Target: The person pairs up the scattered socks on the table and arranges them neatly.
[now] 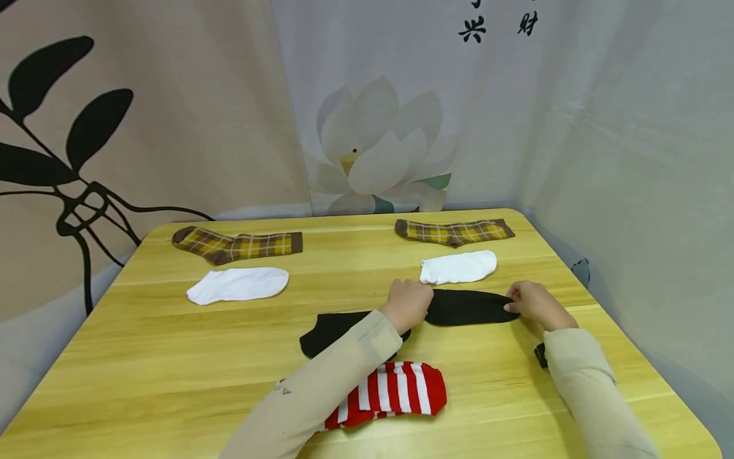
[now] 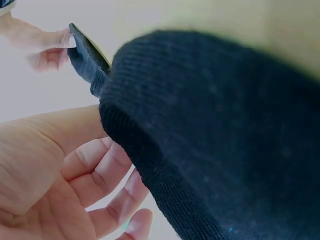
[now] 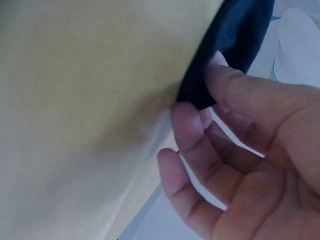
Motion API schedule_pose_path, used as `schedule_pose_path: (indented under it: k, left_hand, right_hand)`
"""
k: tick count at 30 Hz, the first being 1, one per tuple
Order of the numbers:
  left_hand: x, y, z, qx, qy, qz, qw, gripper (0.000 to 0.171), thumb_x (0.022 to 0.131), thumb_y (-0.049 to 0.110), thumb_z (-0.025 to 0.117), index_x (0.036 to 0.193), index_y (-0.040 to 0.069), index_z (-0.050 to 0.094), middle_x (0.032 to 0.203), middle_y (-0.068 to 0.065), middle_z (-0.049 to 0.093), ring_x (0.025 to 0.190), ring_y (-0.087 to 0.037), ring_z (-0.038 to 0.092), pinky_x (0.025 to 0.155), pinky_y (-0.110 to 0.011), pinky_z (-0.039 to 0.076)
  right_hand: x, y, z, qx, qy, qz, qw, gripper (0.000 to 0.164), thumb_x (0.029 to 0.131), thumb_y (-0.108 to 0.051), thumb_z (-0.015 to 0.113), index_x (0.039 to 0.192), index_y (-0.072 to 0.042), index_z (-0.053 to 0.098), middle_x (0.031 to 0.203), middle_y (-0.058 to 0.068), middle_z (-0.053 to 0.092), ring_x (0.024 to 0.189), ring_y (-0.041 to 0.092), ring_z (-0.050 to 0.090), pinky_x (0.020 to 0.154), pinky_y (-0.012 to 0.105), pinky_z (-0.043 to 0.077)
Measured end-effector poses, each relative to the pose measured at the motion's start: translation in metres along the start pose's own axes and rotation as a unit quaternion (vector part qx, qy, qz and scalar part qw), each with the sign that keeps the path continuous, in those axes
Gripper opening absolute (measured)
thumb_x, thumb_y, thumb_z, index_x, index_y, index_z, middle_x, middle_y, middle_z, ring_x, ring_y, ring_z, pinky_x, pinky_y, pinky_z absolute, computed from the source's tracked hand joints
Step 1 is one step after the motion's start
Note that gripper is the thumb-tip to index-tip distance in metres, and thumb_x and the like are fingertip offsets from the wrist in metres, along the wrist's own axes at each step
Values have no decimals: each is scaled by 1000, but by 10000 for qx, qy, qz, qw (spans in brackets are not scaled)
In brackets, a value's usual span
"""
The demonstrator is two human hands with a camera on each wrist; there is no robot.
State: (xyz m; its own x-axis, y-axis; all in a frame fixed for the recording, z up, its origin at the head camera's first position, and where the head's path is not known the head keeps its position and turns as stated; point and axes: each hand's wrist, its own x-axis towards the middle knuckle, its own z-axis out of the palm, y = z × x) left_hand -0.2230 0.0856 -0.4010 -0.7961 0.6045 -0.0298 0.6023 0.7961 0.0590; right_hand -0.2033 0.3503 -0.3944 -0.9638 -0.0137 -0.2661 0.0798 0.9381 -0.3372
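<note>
A black sock (image 1: 470, 307) stretches flat between my two hands at the right of the table. My left hand (image 1: 408, 303) pinches its left end; the fingertips there are partly hidden in the head view. Thumb and fingers of my right hand (image 1: 536, 303) pinch the right tip, which the right wrist view shows closely. A second black sock (image 1: 329, 330) lies to the left, partly under my left forearm. Dark ribbed knit (image 2: 215, 120) fills much of the left wrist view, beside the left fingers.
Red-and-white striped socks (image 1: 401, 390) lie nearest me, partly behind the left sleeve. White socks lie left (image 1: 237, 284) and right (image 1: 459, 267). Behind them are brown-and-yellow plaid socks, left (image 1: 246, 246) and right (image 1: 453, 233). A curtain (image 1: 367, 102) hangs behind the wooden table (image 1: 143, 357).
</note>
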Motion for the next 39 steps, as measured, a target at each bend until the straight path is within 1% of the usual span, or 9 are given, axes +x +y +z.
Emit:
schedule_pose_path:
  k: [2,6,14,21,25,28,30,34,39]
  left_hand:
    - [0,0,0,34,10,-5,10000,9,88,24,70,81,18,71,74,1,68,71,-19,62,68,-37,45]
    - [0,0,-1,86,-91,-59,9999,8,89,25,69,87,18,72,79,0,69,74,-19,61,70,-37,44]
    - [0,2,0,151,-134,-57,9998,10,92,22,65,88,18,73,81,-1,69,75,-19,60,72,-37,44]
    - [0,2,1,265,-21,-116,9996,10,89,27,69,91,19,74,85,-1,70,80,-20,60,73,-37,45]
    - [-1,3,-1,230,82,-108,9996,11,92,22,64,90,19,74,87,-1,70,84,-21,59,75,-38,45]
    - [-2,4,-2,266,176,-67,9995,18,95,16,59,87,19,74,86,-1,70,83,-21,58,75,-37,45]
    - [-2,5,-2,318,198,-55,9993,21,96,15,56,86,20,74,86,-1,71,83,-20,58,75,-37,44]
    - [-2,7,2,459,192,-72,9987,20,95,16,58,85,21,74,87,0,71,82,-19,58,77,-36,43]
    - [-2,7,3,565,169,-45,9983,19,95,18,58,87,22,74,89,1,71,82,-19,57,78,-36,43]
  right_hand:
    - [1,-1,-3,-31,-21,24,10000,16,89,-10,68,95,3,61,90,15,61,78,25,53,70,36,45]
    - [1,-1,-4,7,-99,108,9999,14,88,-10,68,91,1,61,91,15,62,79,25,53,71,36,45]
    - [-1,1,0,178,-51,186,9997,15,88,-8,68,93,4,61,93,18,62,79,25,54,70,36,46]
    - [-1,0,1,204,8,193,9996,13,88,-7,67,93,4,62,93,18,63,77,24,53,69,34,45]
    - [-1,3,-1,238,21,132,9996,16,88,-8,68,96,4,63,96,19,63,79,25,55,70,35,46]
    - [0,4,-2,290,33,63,9996,17,88,-10,68,96,4,63,95,19,63,80,25,55,70,35,46]
    - [-1,5,-3,329,74,14,9994,16,88,-11,68,92,3,62,90,16,62,78,24,53,68,34,45]
    - [-4,8,-3,410,90,-106,9991,17,88,-14,68,89,2,63,80,9,61,72,20,51,66,33,43]
    - [-7,11,-3,509,50,-292,9983,21,93,-16,63,99,5,65,82,8,65,72,18,54,67,34,46]
